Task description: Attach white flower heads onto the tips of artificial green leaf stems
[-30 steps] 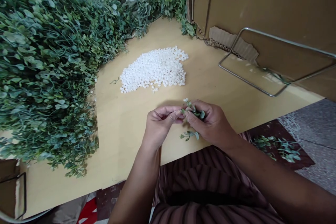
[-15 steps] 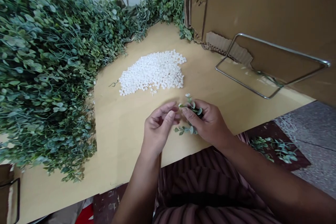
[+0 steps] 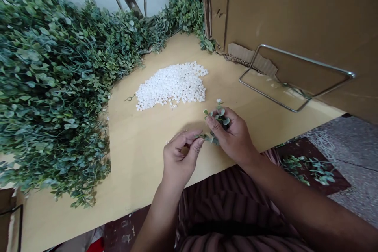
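My right hand (image 3: 232,136) is closed round an artificial leaf sprig (image 3: 221,117) with small grey-green leaves. A white bead-like tip shows at its top end. At a lower branch of the same sprig, my left hand (image 3: 180,153) pinches the tip between thumb and forefinger. Its other fingers curl behind, and tiny white bits show beside them. Beyond both hands, a heap of small white bead-like pieces (image 3: 173,84) lies on the tan board (image 3: 141,173).
A large mass of artificial greenery (image 3: 59,86) covers the left side. At the right stands a cardboard box (image 3: 295,12) with a metal wire frame (image 3: 267,99) in front of it. More leaf sprigs (image 3: 321,171) lie low on the right.
My left hand has let go of the upper branch, opened, moved down and pinched the lower branch tip. My right hand keeps the sprig, and its white-tipped end now stands higher. The view has shifted slightly.
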Tool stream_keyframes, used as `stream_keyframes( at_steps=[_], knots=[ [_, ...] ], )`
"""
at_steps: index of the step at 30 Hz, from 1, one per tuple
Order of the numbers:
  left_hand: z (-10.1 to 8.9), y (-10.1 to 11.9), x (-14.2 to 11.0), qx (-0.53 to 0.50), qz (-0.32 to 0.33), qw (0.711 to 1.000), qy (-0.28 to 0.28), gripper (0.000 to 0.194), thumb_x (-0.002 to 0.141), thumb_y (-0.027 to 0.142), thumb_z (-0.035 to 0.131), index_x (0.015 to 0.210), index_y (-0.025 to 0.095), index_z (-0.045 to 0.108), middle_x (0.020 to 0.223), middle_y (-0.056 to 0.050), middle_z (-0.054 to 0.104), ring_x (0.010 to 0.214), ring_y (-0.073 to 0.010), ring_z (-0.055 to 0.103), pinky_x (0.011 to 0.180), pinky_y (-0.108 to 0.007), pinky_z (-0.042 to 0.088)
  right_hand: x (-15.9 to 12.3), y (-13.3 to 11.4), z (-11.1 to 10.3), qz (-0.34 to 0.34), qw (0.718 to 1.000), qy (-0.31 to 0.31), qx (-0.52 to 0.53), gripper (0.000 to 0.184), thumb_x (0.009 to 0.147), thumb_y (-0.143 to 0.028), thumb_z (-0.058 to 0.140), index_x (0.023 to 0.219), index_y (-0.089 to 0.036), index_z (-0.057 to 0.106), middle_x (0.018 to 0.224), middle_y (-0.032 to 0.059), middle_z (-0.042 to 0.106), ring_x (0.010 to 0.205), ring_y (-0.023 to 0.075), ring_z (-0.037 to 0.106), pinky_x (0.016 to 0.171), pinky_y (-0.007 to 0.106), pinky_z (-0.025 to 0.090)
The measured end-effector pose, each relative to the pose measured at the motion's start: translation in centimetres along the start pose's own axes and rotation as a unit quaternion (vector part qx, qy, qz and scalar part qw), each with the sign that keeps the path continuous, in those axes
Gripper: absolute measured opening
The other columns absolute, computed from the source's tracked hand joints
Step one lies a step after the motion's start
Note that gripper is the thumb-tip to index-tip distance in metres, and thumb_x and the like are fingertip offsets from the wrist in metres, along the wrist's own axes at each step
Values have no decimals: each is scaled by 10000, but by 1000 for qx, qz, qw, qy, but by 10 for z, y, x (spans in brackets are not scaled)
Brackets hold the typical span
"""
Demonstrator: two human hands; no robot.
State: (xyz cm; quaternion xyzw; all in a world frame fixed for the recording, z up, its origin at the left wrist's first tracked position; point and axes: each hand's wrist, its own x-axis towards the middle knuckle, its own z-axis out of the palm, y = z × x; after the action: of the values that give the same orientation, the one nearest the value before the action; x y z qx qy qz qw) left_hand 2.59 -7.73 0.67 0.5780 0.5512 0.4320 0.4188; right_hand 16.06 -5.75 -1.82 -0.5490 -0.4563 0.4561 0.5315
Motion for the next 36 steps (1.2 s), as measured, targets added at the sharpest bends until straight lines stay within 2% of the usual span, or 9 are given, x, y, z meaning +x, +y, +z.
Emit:
stream_keyframes(
  at_steps=[4,6,9,11,14,19,27,31,36],
  knots=[
    [0,-5,6,-53,-42,998,19,90,691,213,700,766,164,691,656,-2,630,602,-92,564,602,-200,468,-3,-2,-23,8,983,-161,82,515,715,-636,537,900,-162,611,828,33,580,717,70,547,700,198,479],
    [-2,-7,8,-86,-59,994,16,98,668,192,712,759,161,690,653,4,633,599,-84,569,599,-187,471,-1,-8,-41,-36,953,-271,130,625,730,-725,398,718,-159,662,850,72,592,893,132,575,846,282,488],
    [-3,-7,10,-108,-85,991,-1,91,662,176,712,748,155,691,650,-4,649,599,-91,587,588,-190,479,5,-21,-58,-82,918,-337,192,719,773,-730,258,471,-166,585,701,73,606,955,167,591,918,353,469],
    [-2,-6,10,-109,-84,990,-18,68,680,172,695,747,159,695,671,-13,660,607,-100,598,595,-202,490,8,-24,-57,-74,937,-293,177,617,827,-630,331,498,-166,571,650,43,601,829,134,613,839,316,497],
    [0,-2,11,-102,-51,993,-31,53,708,161,666,747,172,701,722,-15,666,647,-105,612,640,-213,500,8,-17,-38,-36,985,-168,27,269,775,-434,581,768,-169,626,775,22,630,761,87,595,747,225,496],
    [-3,3,16,-63,-14,998,-13,60,712,163,657,744,171,707,739,-31,674,680,-124,610,670,-230,496,1,-6,-10,-36,963,-248,-99,282,816,-367,502,945,-138,604,880,52,654,806,93,602,726,199,469],
    [-18,-14,56,86,20,996,-8,152,741,224,621,850,159,704,836,-63,695,697,-145,611,662,-258,482,3,-3,-4,-111,961,-165,-192,281,865,-341,400,848,-131,586,740,33,620,664,70,552,646,173,415],
    [-28,-28,86,313,100,944,26,203,743,151,578,879,201,719,881,-66,662,782,-187,599,732,-308,465,2,-3,-4,-117,964,-150,-187,289,878,-354,380,873,-134,568,714,14,596,635,55,527,615,154,397],
    [-29,-33,100,394,102,912,41,215,755,121,543,816,221,723,816,-58,646,735,-194,604,689,-304,452,1,-3,-5,-106,965,-161,-177,289,870,-367,400,863,-134,572,661,-6,565,588,42,483,584,146,379]
  ],
)
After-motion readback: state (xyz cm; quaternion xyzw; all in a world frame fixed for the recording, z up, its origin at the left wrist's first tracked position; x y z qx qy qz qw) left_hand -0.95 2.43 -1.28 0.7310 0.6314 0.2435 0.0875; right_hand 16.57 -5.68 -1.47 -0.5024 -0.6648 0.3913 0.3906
